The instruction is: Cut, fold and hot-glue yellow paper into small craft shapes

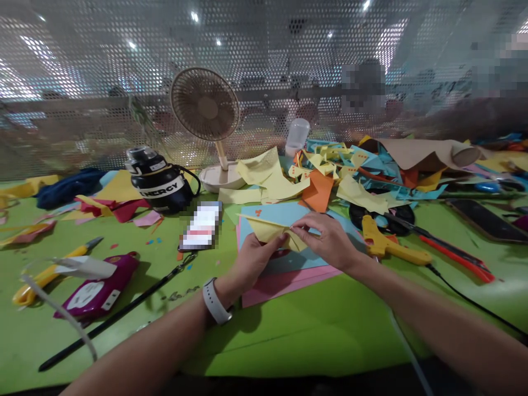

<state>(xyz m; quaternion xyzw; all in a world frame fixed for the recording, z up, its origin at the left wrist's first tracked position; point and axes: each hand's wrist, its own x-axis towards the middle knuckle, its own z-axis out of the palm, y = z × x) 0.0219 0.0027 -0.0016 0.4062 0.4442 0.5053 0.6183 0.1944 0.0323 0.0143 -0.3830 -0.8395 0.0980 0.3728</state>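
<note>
Held just above the table is a folded piece of yellow paper. My left hand is closed on its lower left part, the thumb pressed on top. At its right end, the thumb and fingertips of my right hand pinch the paper's edge; whether something small is also between them I cannot make out. Below both hands lie a light blue sheet and, under it, a pink sheet. A wristwatch with a pale strap is on my left wrist.
A yellow glue gun and a red-handled cutter lie to the right. Paper scraps pile up behind. A black bottle, a small fan, a phone and a purple power bank are on the left.
</note>
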